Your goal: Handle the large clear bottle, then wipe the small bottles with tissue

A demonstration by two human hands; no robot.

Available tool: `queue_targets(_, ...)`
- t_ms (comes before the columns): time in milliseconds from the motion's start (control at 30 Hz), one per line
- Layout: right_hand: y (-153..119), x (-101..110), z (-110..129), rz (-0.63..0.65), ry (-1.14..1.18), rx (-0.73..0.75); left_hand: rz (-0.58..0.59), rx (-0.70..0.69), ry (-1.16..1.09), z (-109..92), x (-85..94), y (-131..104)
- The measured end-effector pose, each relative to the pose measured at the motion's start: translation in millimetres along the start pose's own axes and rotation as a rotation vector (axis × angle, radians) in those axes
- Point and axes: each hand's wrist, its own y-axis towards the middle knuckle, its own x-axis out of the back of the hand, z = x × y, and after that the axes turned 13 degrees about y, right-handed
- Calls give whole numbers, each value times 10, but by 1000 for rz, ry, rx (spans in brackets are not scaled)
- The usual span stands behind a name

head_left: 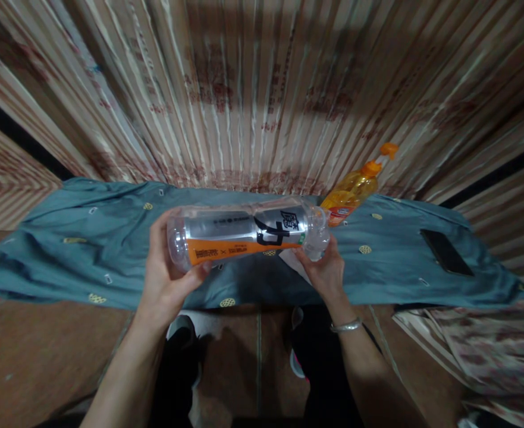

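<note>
A clear plastic drink bottle [244, 229] with a silver and orange label is held on its side above the blue-green cloth. My left hand [168, 267] wraps round its base, thumb along the near side. At the neck end, my right hand [324, 267] has its fingers closed on a small clear plastic piece [316, 242], right against the bottle; its exact kind is unclear. A white sheet [295, 264], partly hidden, shows beside the right hand. Just behind the neck stands an orange pump bottle [351, 190] of yellow-orange liquid, tilted in this view.
The blue-green patterned cloth [123, 255] covers a long, narrow surface before me. A black phone [446, 252] lies on it at the right. Behind rises a wall of ridged, printed sheeting [262, 89]. My feet are on brown floor tiles [235, 368], and more sheeting lies lower right.
</note>
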Motion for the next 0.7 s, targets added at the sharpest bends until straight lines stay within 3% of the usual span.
queue_targets(133,17,9,14,-11,8,-72,-1,1,-30,1,-10,-5)
queue_targets(700,69,7,25,36,39,-1,-35,25,13,-7,-10,-29)
